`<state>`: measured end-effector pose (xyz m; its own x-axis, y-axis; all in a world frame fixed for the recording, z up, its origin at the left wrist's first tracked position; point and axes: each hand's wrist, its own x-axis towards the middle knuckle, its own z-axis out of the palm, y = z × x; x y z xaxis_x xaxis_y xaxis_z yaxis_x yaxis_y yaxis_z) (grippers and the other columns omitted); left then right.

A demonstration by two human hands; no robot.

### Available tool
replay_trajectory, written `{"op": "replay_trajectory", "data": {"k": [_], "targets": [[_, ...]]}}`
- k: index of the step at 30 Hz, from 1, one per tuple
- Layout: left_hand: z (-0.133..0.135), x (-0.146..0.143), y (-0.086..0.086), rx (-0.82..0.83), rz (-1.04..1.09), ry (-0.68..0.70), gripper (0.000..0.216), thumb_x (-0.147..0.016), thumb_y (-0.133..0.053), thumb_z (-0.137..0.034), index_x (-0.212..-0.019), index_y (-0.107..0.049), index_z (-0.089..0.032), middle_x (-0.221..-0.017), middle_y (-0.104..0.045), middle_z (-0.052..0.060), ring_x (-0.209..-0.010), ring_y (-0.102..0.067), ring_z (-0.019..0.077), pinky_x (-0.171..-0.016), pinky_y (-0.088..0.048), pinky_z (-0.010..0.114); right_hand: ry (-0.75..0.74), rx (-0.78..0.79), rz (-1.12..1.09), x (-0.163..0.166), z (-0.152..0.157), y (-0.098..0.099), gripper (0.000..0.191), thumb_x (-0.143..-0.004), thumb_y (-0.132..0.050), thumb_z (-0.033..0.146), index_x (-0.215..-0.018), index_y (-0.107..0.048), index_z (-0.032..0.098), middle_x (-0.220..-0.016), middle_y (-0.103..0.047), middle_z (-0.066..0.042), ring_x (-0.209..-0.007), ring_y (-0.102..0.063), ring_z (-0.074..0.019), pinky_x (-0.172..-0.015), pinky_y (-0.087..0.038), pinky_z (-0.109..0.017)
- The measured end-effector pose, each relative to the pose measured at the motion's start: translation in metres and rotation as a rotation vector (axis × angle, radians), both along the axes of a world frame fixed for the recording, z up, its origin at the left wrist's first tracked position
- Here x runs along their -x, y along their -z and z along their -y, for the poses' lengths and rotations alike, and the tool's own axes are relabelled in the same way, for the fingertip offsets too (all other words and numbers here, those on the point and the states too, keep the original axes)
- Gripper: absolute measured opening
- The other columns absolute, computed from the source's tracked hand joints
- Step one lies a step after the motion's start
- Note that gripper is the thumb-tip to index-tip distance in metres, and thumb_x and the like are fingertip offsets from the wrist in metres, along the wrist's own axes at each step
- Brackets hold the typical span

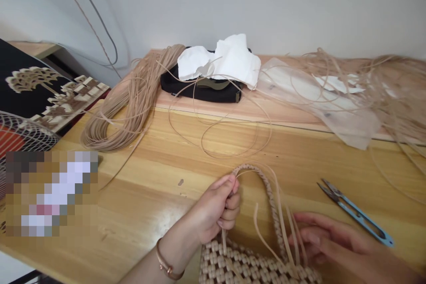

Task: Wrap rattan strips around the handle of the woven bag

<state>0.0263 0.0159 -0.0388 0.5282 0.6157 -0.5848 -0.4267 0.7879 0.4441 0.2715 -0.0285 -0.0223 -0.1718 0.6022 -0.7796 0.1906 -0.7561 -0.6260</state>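
Woven tan cane basket (253,266) sits at the near table (149,195) edge right in front of us, braided loop handle (266,186) sticking up. Left to right: fat coil of tan cane strips (123,111), our left hand (216,208) with its grip clenched on the handle, our blurry right hand (322,239), grip released, fingers (309,219) stretched behind loose strands (282,217), then blue-handled snips (357,213).
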Motion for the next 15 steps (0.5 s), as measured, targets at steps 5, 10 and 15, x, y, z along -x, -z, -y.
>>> {"op": "replay_trajectory", "data": {"k": [5,10,15], "targets": [[0.001,0.000,0.001,0.001,0.000,0.005,0.027,-0.093,-0.034,-0.037,-0.071,-0.034,-0.021,-0.048,-0.025,-0.010,-0.036,-0.008,0.0029,-0.030,-0.008,0.012,-0.142,-0.056,0.042,0.007,0.000,0.002,0.050,-0.073,-0.060,0.055,-0.113,-0.056,0.026,-0.099,-0.067,-0.007,-0.098,-0.061,-0.0255,-0.088,-0.048,-0.035],[0.000,0.000,0.000,-0.006,-0.003,0.009,0.027,-0.093,-0.033,-0.038,-0.072,-0.034,-0.021,-0.048,-0.025,-0.010,-0.036,-0.009,0.0031,-0.030,-0.008,0.012,-0.137,-0.138,0.068,0.016,-0.001,0.000,0.047,-0.072,-0.062,0.050,-0.109,-0.059,0.021,-0.086,-0.065,-0.007,-0.083,-0.062,-0.0217,-0.073,-0.050,-0.029],[0.001,0.000,-0.001,-0.020,0.000,0.009,0.027,-0.093,-0.036,-0.039,-0.072,-0.034,-0.021,-0.049,-0.025,-0.010,-0.037,-0.008,0.0032,-0.031,-0.008,0.011,-0.103,-0.112,0.002,0.023,0.000,0.005,0.045,-0.070,-0.064,0.046,-0.106,-0.057,0.020,-0.073,-0.059,-0.002,-0.066,-0.059,-0.0167,-0.060,-0.047,-0.025]]}}
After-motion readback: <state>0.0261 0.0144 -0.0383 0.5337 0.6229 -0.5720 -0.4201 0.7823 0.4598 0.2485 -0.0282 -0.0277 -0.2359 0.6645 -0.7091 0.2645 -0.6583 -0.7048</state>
